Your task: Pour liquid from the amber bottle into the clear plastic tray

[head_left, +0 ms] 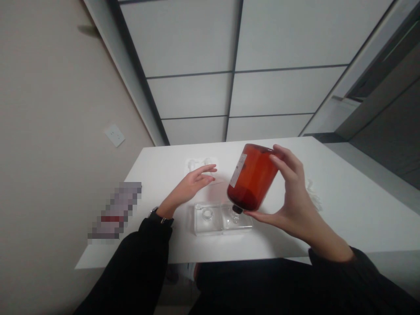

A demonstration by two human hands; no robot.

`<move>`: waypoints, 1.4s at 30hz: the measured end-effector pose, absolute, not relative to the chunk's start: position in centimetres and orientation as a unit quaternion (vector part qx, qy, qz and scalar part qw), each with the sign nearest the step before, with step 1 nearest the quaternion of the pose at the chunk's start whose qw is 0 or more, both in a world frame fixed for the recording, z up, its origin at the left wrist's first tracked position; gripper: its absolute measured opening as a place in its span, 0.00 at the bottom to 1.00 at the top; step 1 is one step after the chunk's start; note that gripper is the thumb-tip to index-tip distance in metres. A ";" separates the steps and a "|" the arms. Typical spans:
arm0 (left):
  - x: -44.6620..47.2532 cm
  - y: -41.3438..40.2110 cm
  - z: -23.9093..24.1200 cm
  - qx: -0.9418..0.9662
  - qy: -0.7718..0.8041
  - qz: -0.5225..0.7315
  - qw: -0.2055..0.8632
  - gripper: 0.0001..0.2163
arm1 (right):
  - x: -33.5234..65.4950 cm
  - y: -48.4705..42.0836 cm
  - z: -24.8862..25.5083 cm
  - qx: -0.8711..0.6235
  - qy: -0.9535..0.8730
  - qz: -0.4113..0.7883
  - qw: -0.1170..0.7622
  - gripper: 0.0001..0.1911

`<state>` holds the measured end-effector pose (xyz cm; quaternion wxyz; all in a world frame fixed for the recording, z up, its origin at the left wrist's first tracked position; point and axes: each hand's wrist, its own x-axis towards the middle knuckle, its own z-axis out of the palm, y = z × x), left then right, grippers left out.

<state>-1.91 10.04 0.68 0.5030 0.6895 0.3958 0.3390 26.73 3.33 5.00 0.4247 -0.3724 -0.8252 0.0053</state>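
Observation:
My right hand (292, 197) grips a large amber bottle (254, 177) by its two ends, thumb near the neck and fingers at the base. The bottle is tilted with its black-tipped neck pointing down, and a pale label shows on its side. Just below the neck sits a clear container (208, 227) with two compartments, each with a round opening. Whether anything flows from the neck I cannot tell. My left hand (197, 181) hovers left of the bottle, fingers stretched out and holding nothing.
White pump-like pieces (193, 164) stand at the back of the white table (341, 210). Some white stringy material (313, 194) lies right, partly behind my right hand. A blurred-out flat item (114, 212) lies at the left edge. A wall with a socket (114, 135) rises left.

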 end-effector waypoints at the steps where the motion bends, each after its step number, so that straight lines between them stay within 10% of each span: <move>1: -1.9 10.0 0.7 0.689 0.395 0.339 0.504 0.22 | 26.7 3.3 5.1 -0.371 -0.826 0.005 0.424 0.59; 42: -2.1 10.5 -0.1 0.693 0.379 0.343 0.508 0.22 | 26.0 1.7 6.8 -0.297 -0.871 -0.092 0.379 0.57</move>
